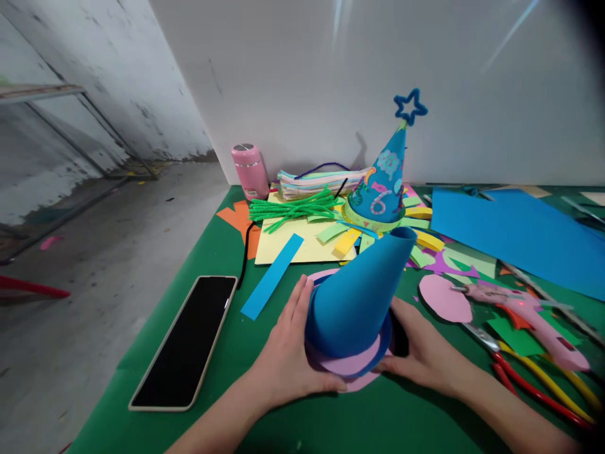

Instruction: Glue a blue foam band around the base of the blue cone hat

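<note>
A phone (186, 343) lies at the left of the green table (382, 425), with a blue strip (273, 277) just beyond it. The left hand (289, 350) is partly curled, holding the left side of the blue cone (354, 302) at its pink-and-blue brim, thumb low in front. The cone stands between both hands, tip leaning right. The right hand (418, 347), similarly curled, holds the brim's right side. Farther right lie a pink disc (444, 299) and a glue gun (529, 312).

Paper cone (357, 302) between left hand (290, 350) and right hand (423, 350), table (331, 432) beneath. Left of cone: phone (186, 343). Right: glue gun (532, 313). Behind it: party hat (385, 183), pipe cleaners (295, 208), flask (250, 173).
</note>
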